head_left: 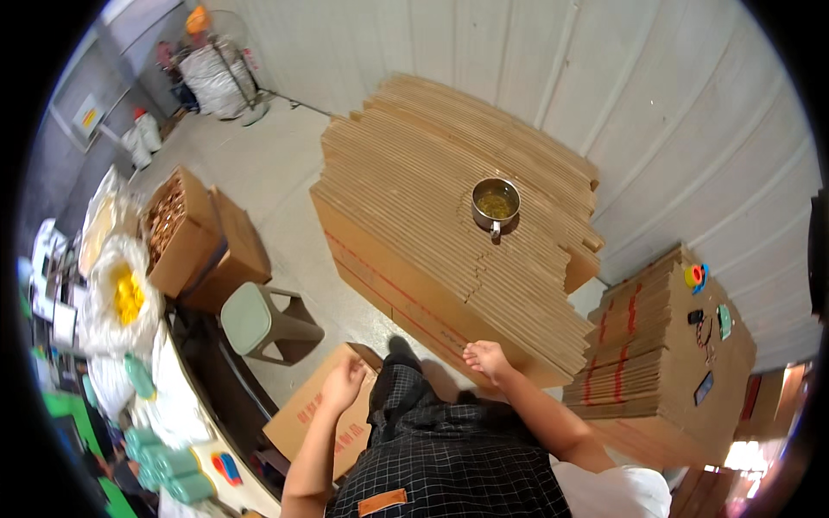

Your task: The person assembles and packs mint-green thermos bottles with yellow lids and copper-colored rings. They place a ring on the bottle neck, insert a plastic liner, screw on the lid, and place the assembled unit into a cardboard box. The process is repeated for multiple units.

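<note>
Listing, largest first: flat cardboard stack (432,224) ahead, your right hand (486,358) fingers spread on its near edge; brown carton (328,414) below, your left hand (344,382) curled on its flap; steel mug (496,203) atop stack.

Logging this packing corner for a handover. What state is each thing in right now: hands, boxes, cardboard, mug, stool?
Left hand: resting on the flat box, fingers curled, holding nothing.
Right hand: on the near edge of the cardboard stack, fingers spread.
Flat box: closed, lying by the knee.
Cardboard stack: flattened sheets, piled unevenly.
Mug: upright on the stack, yellowish contents.
Open box: flaps up, full.
Stool: upright, unoccupied.
</note>
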The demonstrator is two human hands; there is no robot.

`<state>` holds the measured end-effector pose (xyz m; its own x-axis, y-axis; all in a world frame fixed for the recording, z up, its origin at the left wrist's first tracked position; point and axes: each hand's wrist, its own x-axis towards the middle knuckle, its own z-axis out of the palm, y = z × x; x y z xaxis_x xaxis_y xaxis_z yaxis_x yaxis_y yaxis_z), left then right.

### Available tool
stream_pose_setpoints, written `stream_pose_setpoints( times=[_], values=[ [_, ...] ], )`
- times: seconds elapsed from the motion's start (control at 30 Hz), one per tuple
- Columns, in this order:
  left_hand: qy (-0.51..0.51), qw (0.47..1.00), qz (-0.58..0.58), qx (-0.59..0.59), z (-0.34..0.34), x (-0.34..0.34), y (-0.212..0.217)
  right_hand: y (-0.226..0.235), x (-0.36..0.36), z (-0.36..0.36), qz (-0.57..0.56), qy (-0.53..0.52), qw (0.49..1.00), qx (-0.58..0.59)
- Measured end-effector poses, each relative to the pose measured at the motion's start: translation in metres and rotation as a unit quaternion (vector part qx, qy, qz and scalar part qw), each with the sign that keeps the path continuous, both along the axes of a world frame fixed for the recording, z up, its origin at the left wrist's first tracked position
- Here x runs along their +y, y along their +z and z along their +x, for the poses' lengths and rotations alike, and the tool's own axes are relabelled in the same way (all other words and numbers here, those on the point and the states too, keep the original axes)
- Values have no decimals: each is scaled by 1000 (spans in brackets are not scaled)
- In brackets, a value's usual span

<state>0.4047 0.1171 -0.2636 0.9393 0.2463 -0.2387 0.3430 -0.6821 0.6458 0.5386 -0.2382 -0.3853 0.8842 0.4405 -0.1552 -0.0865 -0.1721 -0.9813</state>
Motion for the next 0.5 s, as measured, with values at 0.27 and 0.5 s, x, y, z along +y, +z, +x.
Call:
stream_pose_setpoints(
  times=[0.27,0.5],
  values=[
    [-342,912,220,-55,287,33,-61,-38,131,118,148,-336,792,488],
    [-544,779,219,224,293,116,-99,-63,192,88,133,-507,696,491]
  ],
)
